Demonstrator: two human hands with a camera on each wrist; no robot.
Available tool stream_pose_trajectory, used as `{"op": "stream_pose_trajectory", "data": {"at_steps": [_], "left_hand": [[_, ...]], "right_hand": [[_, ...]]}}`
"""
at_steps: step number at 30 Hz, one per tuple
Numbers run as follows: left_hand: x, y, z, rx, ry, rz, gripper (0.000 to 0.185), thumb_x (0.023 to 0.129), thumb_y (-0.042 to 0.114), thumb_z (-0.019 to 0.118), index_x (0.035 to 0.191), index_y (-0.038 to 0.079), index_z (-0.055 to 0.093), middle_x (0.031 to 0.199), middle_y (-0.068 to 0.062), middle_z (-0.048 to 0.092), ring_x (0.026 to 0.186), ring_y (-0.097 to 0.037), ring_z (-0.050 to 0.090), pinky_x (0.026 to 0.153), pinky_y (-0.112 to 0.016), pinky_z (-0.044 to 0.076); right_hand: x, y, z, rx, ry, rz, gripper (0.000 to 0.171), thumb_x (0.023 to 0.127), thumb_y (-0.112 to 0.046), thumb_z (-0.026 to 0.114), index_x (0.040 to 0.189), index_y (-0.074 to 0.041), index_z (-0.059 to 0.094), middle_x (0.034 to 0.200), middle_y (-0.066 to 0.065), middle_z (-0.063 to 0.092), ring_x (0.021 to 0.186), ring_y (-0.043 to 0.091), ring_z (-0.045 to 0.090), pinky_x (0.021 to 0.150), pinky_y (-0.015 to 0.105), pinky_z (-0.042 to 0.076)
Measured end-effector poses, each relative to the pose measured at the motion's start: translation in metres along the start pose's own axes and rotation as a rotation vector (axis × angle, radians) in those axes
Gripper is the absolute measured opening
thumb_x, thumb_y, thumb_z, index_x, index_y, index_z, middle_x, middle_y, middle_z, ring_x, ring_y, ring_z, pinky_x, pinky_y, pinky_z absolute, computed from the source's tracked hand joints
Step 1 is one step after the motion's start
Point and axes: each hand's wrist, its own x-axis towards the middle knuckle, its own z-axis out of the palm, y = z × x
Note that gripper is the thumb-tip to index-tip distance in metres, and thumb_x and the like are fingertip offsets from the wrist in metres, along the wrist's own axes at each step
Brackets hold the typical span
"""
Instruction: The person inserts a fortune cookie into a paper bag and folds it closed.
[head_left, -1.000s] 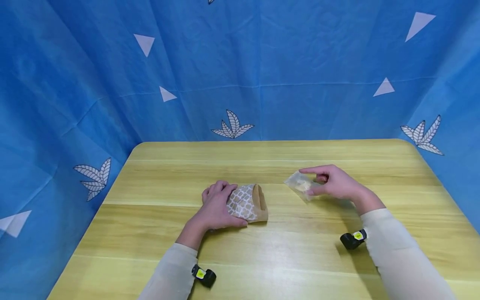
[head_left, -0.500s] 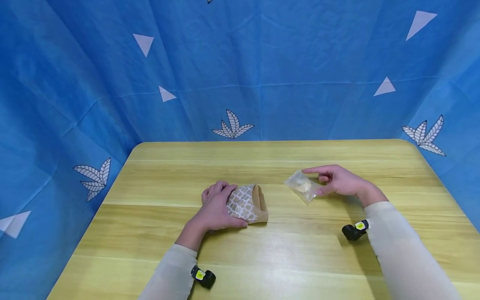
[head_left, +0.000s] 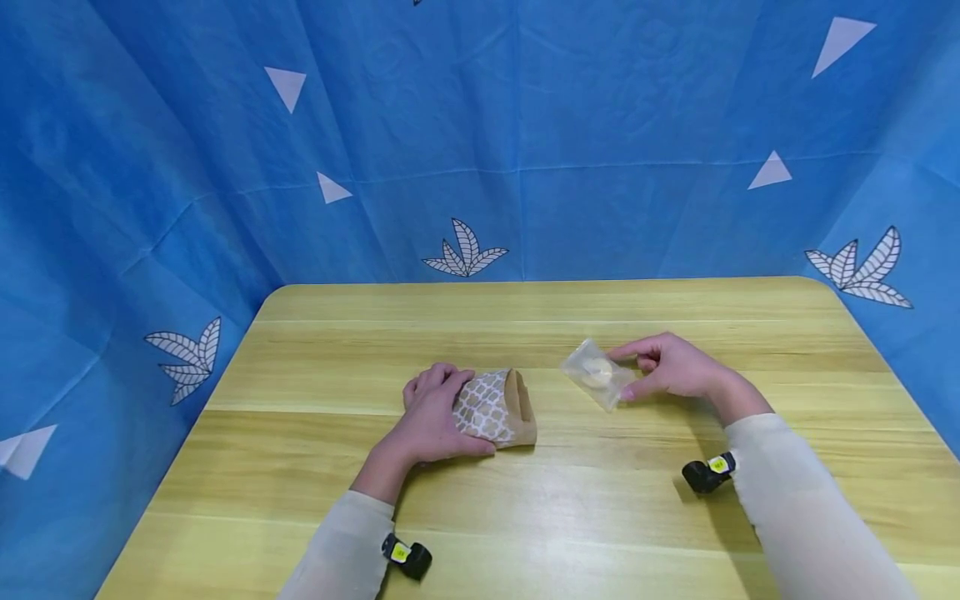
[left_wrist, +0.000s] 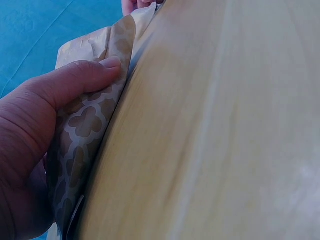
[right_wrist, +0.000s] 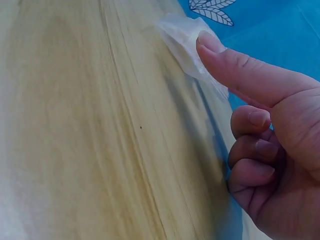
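A brown paper bag (head_left: 497, 407) with a white lattice print lies on its side on the wooden table (head_left: 525, 517), its mouth facing right. My left hand (head_left: 433, 415) grips it, thumb along its near side; the left wrist view shows that thumb on the printed paper bag (left_wrist: 85, 130). My right hand (head_left: 670, 367) pinches a small clear plastic pouch (head_left: 596, 373) with something pale inside, just above the table and right of the bag's mouth. In the right wrist view the thumb presses the pouch (right_wrist: 182, 32) while the other fingers curl.
Blue cloth with white leaf and triangle prints (head_left: 465, 250) hangs behind and to both sides of the table. Black wrist cameras with yellow tags (head_left: 707, 473) sit on both sleeves.
My right hand has carried the pouch a little left and up, closer to the bag's mouth. The left hand and bag have stayed put.
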Motion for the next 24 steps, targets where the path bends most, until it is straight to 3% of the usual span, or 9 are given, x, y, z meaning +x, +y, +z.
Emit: {"op": "stream_pose_trajectory", "data": {"at_steps": [9,14,16,19,24], "left_hand": [[-0.001,0.000,0.000,0.002,0.000,-0.004,0.110,0.054,0.064,0.088,0.144,0.013,0.051,0.130,-0.005,0.043,0.120,-0.029,0.037,0.106,-0.053,0.015],[0.000,0.000,-0.001,0.009,-0.003,-0.006,0.110,0.055,0.065,0.087,0.145,0.013,0.050,0.130,-0.005,0.043,0.119,-0.028,0.037,0.106,-0.053,0.014],[0.001,0.001,-0.001,0.008,-0.005,-0.005,0.110,0.055,0.065,0.087,0.145,0.012,0.050,0.130,-0.005,0.043,0.119,-0.027,0.038,0.106,-0.053,0.014],[0.002,0.002,-0.002,0.000,-0.010,-0.004,0.110,0.055,0.064,0.088,0.145,0.012,0.050,0.130,-0.005,0.043,0.120,-0.026,0.039,0.106,-0.052,0.013],[0.001,0.002,-0.001,0.006,-0.019,-0.015,0.110,0.055,0.064,0.088,0.145,0.012,0.050,0.130,-0.005,0.042,0.119,-0.025,0.039,0.107,-0.050,0.013]], "right_hand": [[-0.009,-0.001,0.004,-0.016,-0.012,0.029,0.036,0.073,-0.017,0.090,0.105,-0.005,0.077,0.069,0.001,0.045,0.063,0.014,0.036,0.055,0.027,0.033],[-0.010,-0.001,0.004,-0.019,-0.046,0.000,0.030,0.074,-0.018,0.090,0.100,-0.006,0.078,0.074,0.002,0.055,0.064,0.014,0.037,0.056,0.028,0.035],[-0.011,-0.001,0.003,-0.009,-0.037,-0.009,0.030,0.075,-0.017,0.090,0.100,-0.006,0.077,0.073,0.001,0.051,0.064,0.014,0.036,0.057,0.029,0.034],[-0.011,0.001,0.001,0.023,-0.008,-0.042,0.038,0.075,-0.015,0.089,0.106,-0.002,0.072,0.070,0.001,0.038,0.063,0.017,0.033,0.058,0.031,0.034],[-0.005,0.004,0.001,0.066,-0.007,-0.120,0.080,0.072,-0.008,0.090,0.141,-0.003,0.049,0.074,0.004,0.029,0.065,0.021,0.031,0.057,0.032,0.034]]}}
